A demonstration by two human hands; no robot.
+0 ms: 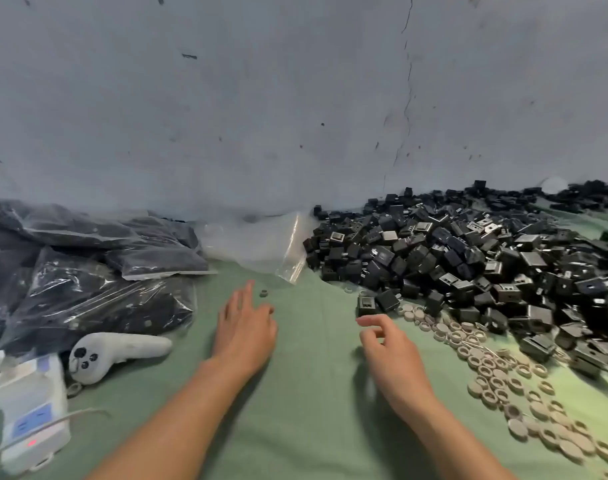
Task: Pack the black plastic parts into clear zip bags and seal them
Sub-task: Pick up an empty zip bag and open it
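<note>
While your left hand [245,327] rests on the green cloth [313,410] with straight fingers and holds nothing, your right hand [389,348] hovers with loosely curled fingers, also empty, near the pile of black parts [468,258] on the right. Empty clear bags [261,244] lie at the back, between that pile and the filled bags [88,278] on the left.

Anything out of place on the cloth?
One small dark ring lies alone on the green cloth, just beyond the left hand, apart from the pale rings beside the black parts pile. A white controller sits by the packed bags.
</note>
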